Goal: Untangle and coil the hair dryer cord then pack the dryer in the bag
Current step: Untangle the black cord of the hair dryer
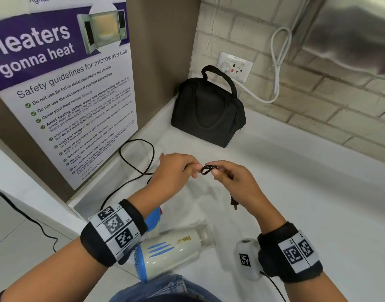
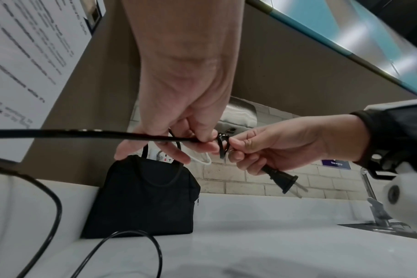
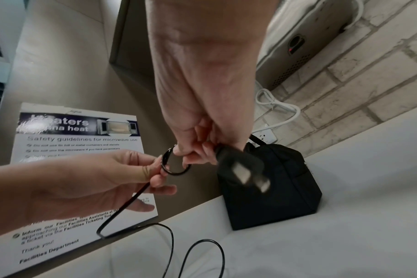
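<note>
A cream and blue hair dryer (image 1: 176, 247) lies on the white counter near my body. Its black cord (image 1: 137, 155) loops across the counter at the left. Both hands are raised over the counter with a small loop of the cord (image 1: 206, 170) between them. My left hand (image 1: 180, 168) pinches the cord on one side of the loop (image 2: 223, 143). My right hand (image 1: 226, 175) pinches the other side, and the plug (image 2: 283, 179) hangs from under its fingers. The black bag (image 1: 209, 110) stands upright and zipped at the back.
A microwave safety poster (image 1: 63, 90) covers the brown panel at the left. A wall socket (image 1: 236, 66) with a white cable (image 1: 276, 68) sits on the brick wall behind the bag. A sink and tap (image 2: 374, 208) lie to the right.
</note>
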